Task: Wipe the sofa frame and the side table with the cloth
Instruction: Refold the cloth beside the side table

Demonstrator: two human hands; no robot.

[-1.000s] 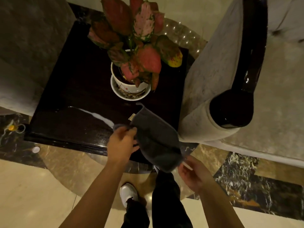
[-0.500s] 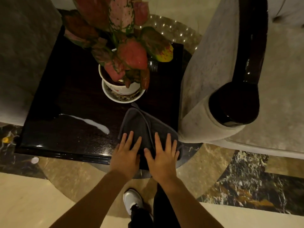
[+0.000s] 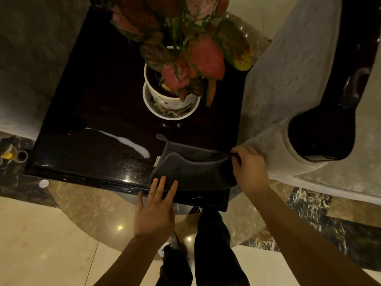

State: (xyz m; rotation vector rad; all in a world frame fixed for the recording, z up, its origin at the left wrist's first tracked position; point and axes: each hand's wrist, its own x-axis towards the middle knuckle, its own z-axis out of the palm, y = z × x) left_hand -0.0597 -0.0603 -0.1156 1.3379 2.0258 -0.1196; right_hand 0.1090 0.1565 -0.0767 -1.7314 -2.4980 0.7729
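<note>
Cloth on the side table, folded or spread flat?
Folded: the cloth lies doubled, an upper layer's edge showing over the lower. The right hand pinches one corner.

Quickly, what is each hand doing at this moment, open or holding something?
Left hand: open, lying flat on the cloth.
Right hand: pinches the cloth's right edge.
</note>
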